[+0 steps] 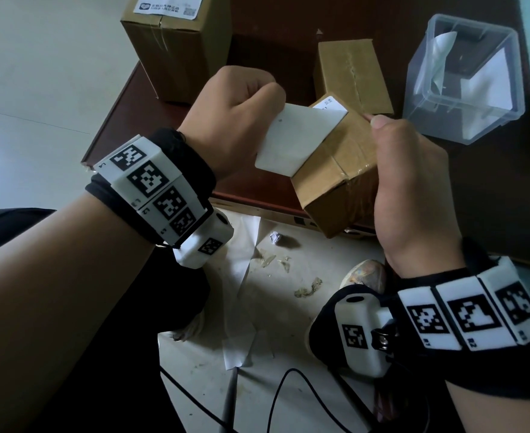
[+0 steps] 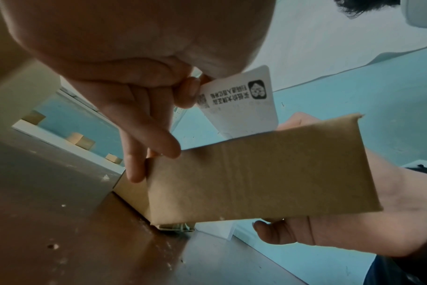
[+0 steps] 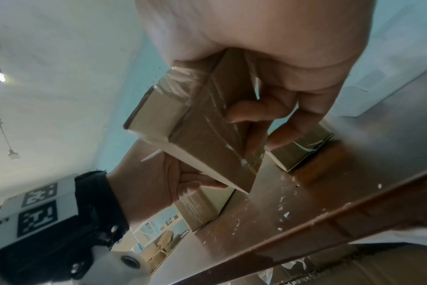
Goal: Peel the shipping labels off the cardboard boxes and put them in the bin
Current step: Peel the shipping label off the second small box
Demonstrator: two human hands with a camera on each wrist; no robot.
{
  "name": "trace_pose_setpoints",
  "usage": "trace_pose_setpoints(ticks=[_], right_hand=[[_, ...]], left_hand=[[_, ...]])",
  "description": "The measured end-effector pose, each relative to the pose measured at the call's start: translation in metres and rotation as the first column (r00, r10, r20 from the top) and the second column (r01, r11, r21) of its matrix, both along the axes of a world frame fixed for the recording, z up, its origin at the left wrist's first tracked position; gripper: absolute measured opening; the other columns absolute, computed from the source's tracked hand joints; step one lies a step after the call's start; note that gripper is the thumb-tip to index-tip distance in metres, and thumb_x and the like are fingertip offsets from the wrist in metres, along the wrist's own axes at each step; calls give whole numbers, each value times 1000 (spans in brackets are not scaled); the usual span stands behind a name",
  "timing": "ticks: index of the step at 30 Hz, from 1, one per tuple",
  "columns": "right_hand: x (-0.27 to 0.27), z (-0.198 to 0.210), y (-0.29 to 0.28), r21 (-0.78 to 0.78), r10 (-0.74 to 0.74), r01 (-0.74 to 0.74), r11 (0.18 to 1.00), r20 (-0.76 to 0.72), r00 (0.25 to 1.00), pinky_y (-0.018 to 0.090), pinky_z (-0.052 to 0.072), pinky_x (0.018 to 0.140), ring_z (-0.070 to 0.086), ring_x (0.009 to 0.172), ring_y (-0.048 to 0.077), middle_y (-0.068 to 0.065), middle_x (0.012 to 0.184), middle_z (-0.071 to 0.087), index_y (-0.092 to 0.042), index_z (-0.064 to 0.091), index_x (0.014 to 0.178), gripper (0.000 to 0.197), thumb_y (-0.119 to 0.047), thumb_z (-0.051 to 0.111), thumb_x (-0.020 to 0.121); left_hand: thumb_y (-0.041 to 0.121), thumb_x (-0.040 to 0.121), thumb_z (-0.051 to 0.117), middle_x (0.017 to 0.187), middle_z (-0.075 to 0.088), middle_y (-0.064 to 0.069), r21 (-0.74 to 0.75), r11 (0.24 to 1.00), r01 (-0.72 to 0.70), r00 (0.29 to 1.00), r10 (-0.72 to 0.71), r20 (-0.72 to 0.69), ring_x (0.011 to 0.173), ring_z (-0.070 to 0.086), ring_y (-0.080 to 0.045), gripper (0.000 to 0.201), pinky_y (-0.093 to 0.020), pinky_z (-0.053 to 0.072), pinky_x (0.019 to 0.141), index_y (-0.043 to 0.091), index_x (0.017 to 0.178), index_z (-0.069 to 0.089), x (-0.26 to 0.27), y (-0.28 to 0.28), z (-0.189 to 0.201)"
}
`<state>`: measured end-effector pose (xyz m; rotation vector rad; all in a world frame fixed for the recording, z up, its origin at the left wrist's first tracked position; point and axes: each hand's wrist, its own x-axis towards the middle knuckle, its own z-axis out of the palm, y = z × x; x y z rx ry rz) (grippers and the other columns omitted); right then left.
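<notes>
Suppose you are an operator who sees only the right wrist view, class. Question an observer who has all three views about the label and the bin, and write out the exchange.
Operator: Is the label off the box yet?
Observer: Not quite. The left hand pinches the label, which is mostly lifted, but its far end is stuck to the top of the held box that the right hand grips.
Operator: Where is the bin?
Observer: A clear plastic bin stands on the table beyond the right hand, with white sheets inside it.
</notes>
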<state>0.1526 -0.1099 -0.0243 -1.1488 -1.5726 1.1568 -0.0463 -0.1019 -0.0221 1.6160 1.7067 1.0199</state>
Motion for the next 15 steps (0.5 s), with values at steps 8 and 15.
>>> trace_pose_setpoints(ticks=[8,15], right_hand=[[-5,3,2,-124,-33,26,992,-52,998,53,41,66,50,83,53,42,93,48,21,50,103,86,-63,47,83],[-6,4,0,-176,-40,27,984,-68,997,45,42,75,50,98,59,46,106,48,22,48,116,82,-56,50,88]], left_hand=[[20,96,42,64,37,2,13,1000,7,1000,-7,-2,54,37,-8,33,-17,32,49,-1,72,49,-1,1,1],[21,95,40,62,36,1,54,998,31,994,-25,-110,52,34,-10,35,-30,32,50,-6,75,49,-2,1,2]])
